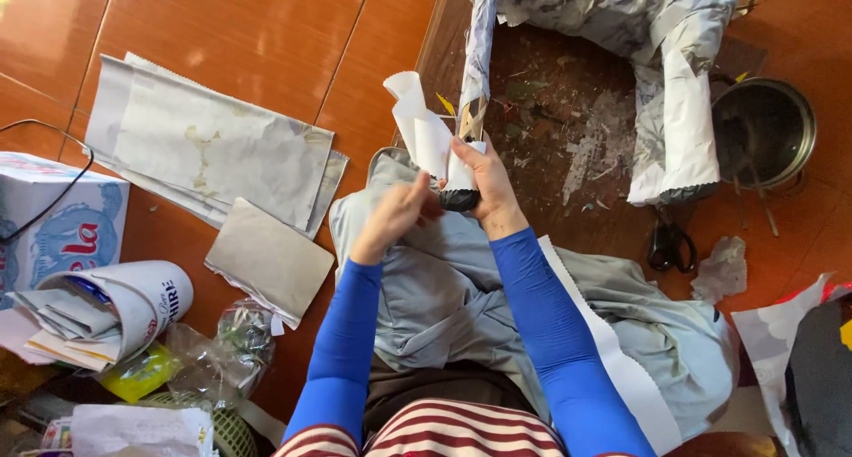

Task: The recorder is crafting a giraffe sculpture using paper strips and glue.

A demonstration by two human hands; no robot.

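Fingers of the right hand close round the lower end of a long paper-wrapped bundle, just above its dark tip, which pokes out below the palm. The bundle runs straight up from the grip and leaves the view at the top edge, so its far end is cut off. The left hand, fingers curled in, pinches a white paper strip that loops up beside the bundle and touches it at the grip; what its fingertips press on is hidden behind the knuckles. Both hands hover over a grey cloth spread on the lap. Beyond them lies a dark wooden board littered with scraps, carrying further paper-wrapped bundles at its far right corner. Black scissors lie at the board's near right edge, a metal pot just past them. Paper sheets lie on the tiled floor to the left.
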